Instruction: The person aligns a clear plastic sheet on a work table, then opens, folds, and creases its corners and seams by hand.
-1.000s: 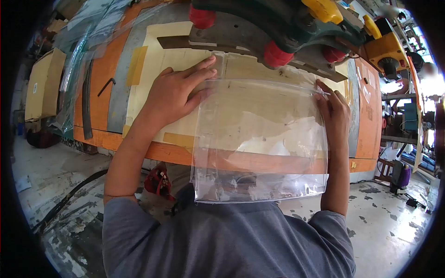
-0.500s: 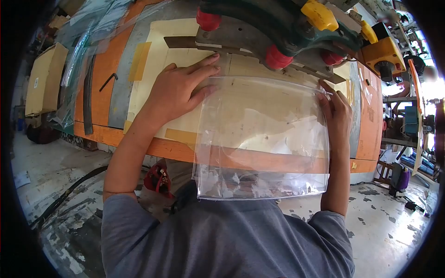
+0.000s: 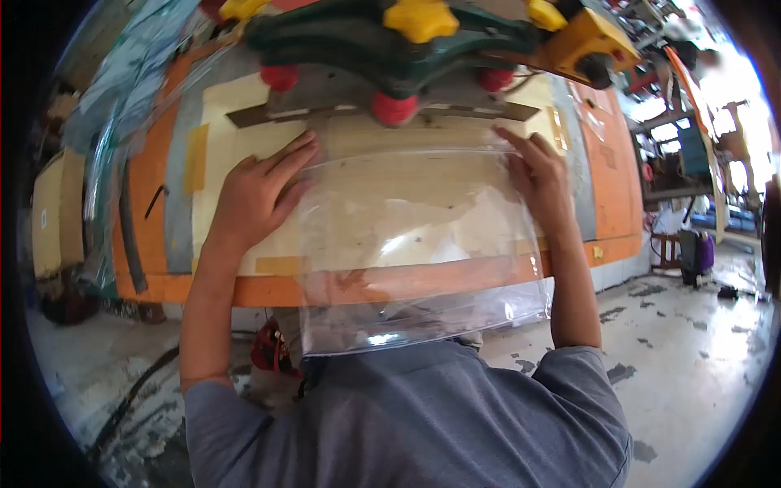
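Observation:
A clear plastic pouch [image 3: 423, 244] lies over the pale board, its near end hanging past the bench edge towards my body. My left hand [image 3: 256, 195] rests at the pouch's far left corner, index and middle fingers stretched out and thumb apart. At the far right corner, my right hand [image 3: 543, 179] has its thumb and fingers on the plastic edge, with the index finger reaching forward. Just beyond the fingertips, a flat metal bar [image 3: 252, 116] runs beneath the green machine head [image 3: 399, 41]. Part of the pouch's far edge goes towards the bar.
Red knobs [image 3: 394, 107] and a yellow knob [image 3: 421, 20] sit on the machine. A yellow switch box [image 3: 590, 49] is at right. On the orange bench [image 3: 610, 163] lie a hex key [image 3: 154, 201] and a dark strip [image 3: 130, 228]. A cardboard box [image 3: 58, 215] stands left.
The head view has shifted, so the machine, hands and pouch appear further left. Both hands stay at the pouch's far corners.

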Action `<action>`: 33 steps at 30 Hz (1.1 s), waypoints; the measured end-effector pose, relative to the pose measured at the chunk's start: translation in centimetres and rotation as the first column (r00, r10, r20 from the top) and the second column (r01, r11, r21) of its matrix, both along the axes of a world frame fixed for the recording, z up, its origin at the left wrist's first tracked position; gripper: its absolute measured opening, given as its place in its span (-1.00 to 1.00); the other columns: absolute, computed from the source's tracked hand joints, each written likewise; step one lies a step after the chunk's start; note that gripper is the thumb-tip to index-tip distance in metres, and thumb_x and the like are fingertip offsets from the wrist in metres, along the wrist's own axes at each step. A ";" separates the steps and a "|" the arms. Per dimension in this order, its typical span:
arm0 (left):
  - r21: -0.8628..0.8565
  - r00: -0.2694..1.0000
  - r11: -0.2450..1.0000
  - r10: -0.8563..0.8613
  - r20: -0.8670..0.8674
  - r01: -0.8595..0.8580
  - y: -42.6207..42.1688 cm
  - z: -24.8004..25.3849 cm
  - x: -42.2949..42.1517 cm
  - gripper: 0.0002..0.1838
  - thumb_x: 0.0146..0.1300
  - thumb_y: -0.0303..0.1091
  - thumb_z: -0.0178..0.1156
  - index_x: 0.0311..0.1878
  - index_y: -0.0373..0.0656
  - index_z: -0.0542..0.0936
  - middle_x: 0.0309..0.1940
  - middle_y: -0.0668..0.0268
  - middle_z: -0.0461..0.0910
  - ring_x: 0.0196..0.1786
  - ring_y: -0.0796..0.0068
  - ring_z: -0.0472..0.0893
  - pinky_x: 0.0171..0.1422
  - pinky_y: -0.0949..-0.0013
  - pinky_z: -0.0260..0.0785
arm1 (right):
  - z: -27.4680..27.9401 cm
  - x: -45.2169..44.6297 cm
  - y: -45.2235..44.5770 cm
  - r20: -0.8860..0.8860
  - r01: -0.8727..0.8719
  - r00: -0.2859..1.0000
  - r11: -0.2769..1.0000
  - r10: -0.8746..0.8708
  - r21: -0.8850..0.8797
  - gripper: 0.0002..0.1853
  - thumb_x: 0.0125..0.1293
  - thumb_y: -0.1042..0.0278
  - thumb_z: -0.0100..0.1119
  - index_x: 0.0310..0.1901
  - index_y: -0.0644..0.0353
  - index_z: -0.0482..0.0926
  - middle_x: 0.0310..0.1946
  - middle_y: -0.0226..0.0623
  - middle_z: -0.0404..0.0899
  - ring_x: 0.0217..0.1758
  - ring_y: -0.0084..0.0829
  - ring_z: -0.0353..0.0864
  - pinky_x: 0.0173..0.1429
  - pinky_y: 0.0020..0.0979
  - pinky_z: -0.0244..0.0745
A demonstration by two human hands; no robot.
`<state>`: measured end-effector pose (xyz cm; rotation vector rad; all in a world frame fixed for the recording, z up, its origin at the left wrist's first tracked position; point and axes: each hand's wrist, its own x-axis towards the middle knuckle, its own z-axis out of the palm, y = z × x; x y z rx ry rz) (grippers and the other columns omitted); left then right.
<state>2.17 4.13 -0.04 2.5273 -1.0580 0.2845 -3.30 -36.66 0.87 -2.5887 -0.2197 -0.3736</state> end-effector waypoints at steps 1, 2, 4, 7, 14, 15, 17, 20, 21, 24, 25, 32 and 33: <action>-0.012 1.000 1.000 -0.027 0.009 0.028 -0.1 0.3 -0.2 -0.49 0.25 -0.37 0.36 0.30 -0.08 0.63 0.38 0.36 0.60 -0.16 0.27 0.72 -0.17 0.32 0.42 | -0.3 -0.1 -0.4 0.030 -0.061 0.998 0.998 0.061 -0.013 -0.55 0.28 0.50 0.28 0.20 -0.04 0.72 -0.38 -0.21 0.48 -0.37 -0.18 0.57 -0.20 -0.17 0.49; -0.002 0.999 0.999 -0.045 -0.007 0.045 0.0 0.6 -0.4 -0.48 0.23 -0.41 0.35 0.30 -0.08 0.64 0.35 0.37 0.63 -0.17 0.29 0.72 -0.20 0.33 0.41 | -0.4 -0.2 -0.7 0.037 -0.037 0.999 0.999 0.038 -0.023 -0.55 0.28 0.50 0.28 0.20 -0.04 0.72 -0.38 -0.21 0.48 -0.37 -0.18 0.57 -0.20 -0.17 0.49; 0.003 0.997 0.997 -0.076 -0.016 0.076 -0.1 0.9 -0.7 -0.48 0.20 -0.51 0.33 0.29 -0.09 0.66 0.28 0.36 0.68 -0.21 0.34 0.71 -0.25 0.37 0.40 | -0.6 -0.1 -1.0 0.005 -0.128 0.992 0.992 0.128 -0.020 -0.57 0.27 0.52 0.27 0.16 -0.04 0.73 -0.35 -0.23 0.52 -0.33 -0.15 0.61 -0.17 -0.14 0.53; -0.036 0.995 0.996 -0.087 -0.053 0.086 -0.2 0.8 -0.6 -0.47 0.19 -0.52 0.33 0.28 -0.10 0.66 0.28 0.33 0.68 -0.15 0.30 0.74 -0.19 0.34 0.49 | -0.3 -0.2 -0.9 -0.007 -0.118 0.993 0.993 0.118 -0.018 -0.60 0.27 0.52 0.26 0.13 -0.04 0.75 -0.33 -0.25 0.56 -0.28 -0.14 0.66 -0.15 -0.15 0.57; -0.088 0.988 0.993 -0.084 -0.130 0.073 -0.1 0.7 -0.5 -0.47 0.19 -0.55 0.32 0.27 -0.12 0.66 0.25 0.27 0.69 0.04 0.21 0.76 0.01 0.26 0.63 | -0.1 -0.3 -0.8 -0.025 -0.137 0.990 0.990 0.138 0.022 -0.67 0.35 0.39 0.28 0.13 -0.04 0.76 -0.33 -0.23 0.65 -0.25 -0.13 0.68 -0.10 -0.15 0.59; -0.098 0.990 0.992 -0.093 -0.107 0.083 -0.2 0.6 -0.5 -0.48 0.18 -0.56 0.32 0.27 -0.13 0.67 0.24 0.27 0.69 0.04 0.20 0.77 0.02 0.26 0.64 | 0.0 -0.3 -0.9 -0.050 -0.134 0.990 0.991 0.134 0.005 -0.68 0.37 0.36 0.28 0.13 -0.03 0.76 -0.32 -0.22 0.67 -0.24 -0.12 0.68 -0.09 -0.15 0.58; -0.104 0.992 0.991 -0.095 -0.083 0.086 -0.4 0.5 -0.4 -0.48 0.18 -0.57 0.32 0.26 -0.14 0.67 0.23 0.26 0.70 0.03 0.20 0.77 0.02 0.27 0.64 | 0.2 -0.3 -1.0 -0.073 -0.139 0.988 0.990 0.138 -0.010 -0.69 0.39 0.34 0.28 0.13 -0.02 0.76 -0.30 -0.21 0.69 -0.24 -0.12 0.69 -0.08 -0.15 0.58; -0.124 0.991 0.990 -0.075 -0.113 0.061 -0.3 0.6 -0.5 -0.49 0.17 -0.56 0.32 0.24 -0.12 0.68 0.23 0.29 0.70 0.04 0.22 0.77 0.02 0.29 0.65 | 0.0 -0.4 -0.9 -0.059 -0.156 0.986 0.987 0.158 0.031 -0.69 0.40 0.36 0.27 0.14 0.00 0.75 -0.31 -0.19 0.68 -0.24 -0.12 0.69 -0.08 -0.14 0.58; -0.130 0.989 0.990 -0.077 -0.125 0.060 -0.3 0.5 -0.6 -0.49 0.17 -0.56 0.33 0.24 -0.10 0.69 0.23 0.31 0.70 0.03 0.23 0.77 0.01 0.30 0.65 | 0.0 -0.4 -0.9 -0.068 -0.143 0.987 0.989 0.145 0.026 -0.69 0.40 0.36 0.27 0.15 0.00 0.75 -0.33 -0.18 0.66 -0.25 -0.13 0.68 -0.09 -0.15 0.57; -0.109 0.982 0.993 -0.056 -0.183 0.036 0.0 0.9 -0.8 -0.47 0.16 -0.58 0.31 0.25 -0.09 0.68 0.26 0.31 0.68 0.09 0.23 0.75 0.10 0.30 0.64 | 0.0 -0.3 -0.7 -0.076 -0.143 0.987 0.989 0.145 0.027 -0.68 0.40 0.39 0.26 0.16 0.01 0.75 -0.37 -0.17 0.63 -0.29 -0.14 0.66 -0.11 -0.16 0.55; -0.097 0.972 0.994 -0.061 -0.227 0.040 0.0 1.0 -0.8 -0.44 0.15 -0.61 0.29 0.28 -0.10 0.66 0.28 0.28 0.67 0.16 0.20 0.74 0.19 0.29 0.63 | 0.1 -0.4 -0.7 -0.077 -0.130 0.988 0.991 0.131 0.018 -0.67 0.40 0.40 0.26 0.16 0.01 0.75 -0.38 -0.17 0.62 -0.31 -0.14 0.64 -0.12 -0.17 0.54; -0.086 0.970 0.996 -0.057 -0.236 0.038 0.2 0.7 -0.7 -0.45 0.19 -0.56 0.30 0.30 -0.07 0.66 0.31 0.34 0.64 0.05 0.23 0.77 0.11 0.32 0.65 | 0.0 -0.3 -0.6 -0.076 -0.125 0.989 0.992 0.127 0.027 -0.66 0.38 0.42 0.27 0.16 0.03 0.75 -0.40 -0.17 0.60 -0.35 -0.18 0.63 -0.14 -0.19 0.53; -0.087 0.970 0.995 -0.058 -0.237 0.038 0.2 0.7 -0.7 -0.45 0.19 -0.56 0.30 0.30 -0.07 0.66 0.31 0.34 0.64 0.05 0.23 0.77 0.11 0.32 0.65 | 0.0 -0.3 -0.6 -0.078 -0.125 0.989 0.992 0.127 0.027 -0.66 0.38 0.42 0.27 0.16 0.03 0.75 -0.40 -0.17 0.60 -0.35 -0.18 0.63 -0.14 -0.19 0.53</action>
